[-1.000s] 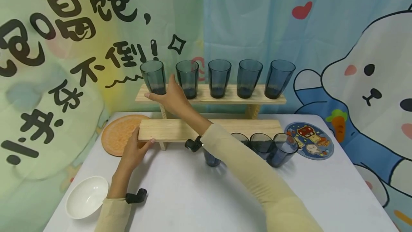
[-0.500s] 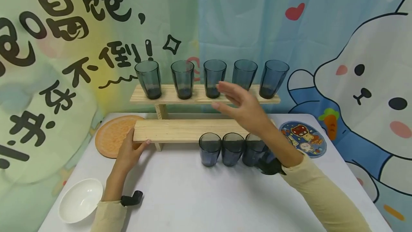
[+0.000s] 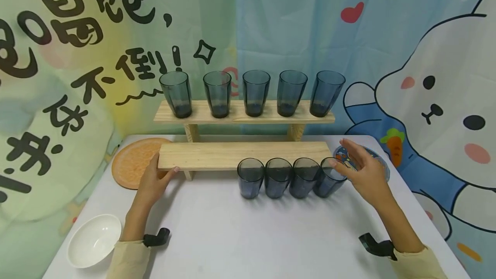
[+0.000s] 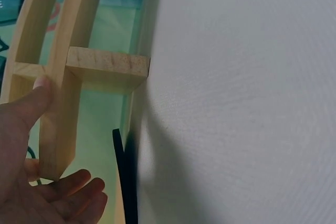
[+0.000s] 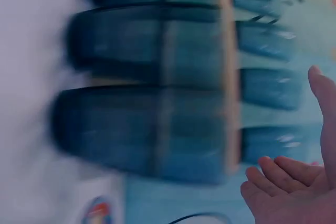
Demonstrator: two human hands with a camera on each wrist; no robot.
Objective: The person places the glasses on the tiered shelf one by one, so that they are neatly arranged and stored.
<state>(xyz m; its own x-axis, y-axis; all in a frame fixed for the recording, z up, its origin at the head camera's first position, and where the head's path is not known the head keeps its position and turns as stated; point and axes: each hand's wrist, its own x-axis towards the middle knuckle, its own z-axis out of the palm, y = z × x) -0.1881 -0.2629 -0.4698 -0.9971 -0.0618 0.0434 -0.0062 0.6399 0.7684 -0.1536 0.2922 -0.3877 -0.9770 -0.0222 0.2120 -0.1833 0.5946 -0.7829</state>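
Note:
My left hand (image 3: 151,182) grips the left end of the lower board of a two-tier wooden rack (image 3: 205,156). In the left wrist view the thumb lies on one face of the board (image 4: 60,108), with the fingers round its end. On the right, my right hand (image 3: 368,182) is spread and holds nothing, beside the rightmost dark-blue drinking glass (image 3: 325,186) of the front row. The right wrist view is blurred but shows that hand (image 5: 294,192) apart from the glasses. Several matching glasses (image 3: 254,94) stand spaced out along the upper board.
The other front-row glasses (image 3: 249,182) stand side by side on the white table (image 3: 232,240), before the lower board. An orange round mat (image 3: 135,167) lies left, a white bowl (image 3: 94,242) front left. Behind my right hand is a blue patterned round mat (image 3: 383,167). A printed curtain (image 3: 286,20) hangs behind.
My right hand has left the upper board's left end and moved right and down to the rightmost front glass. My left hand stays on the rack; the camera view has shifted slightly.

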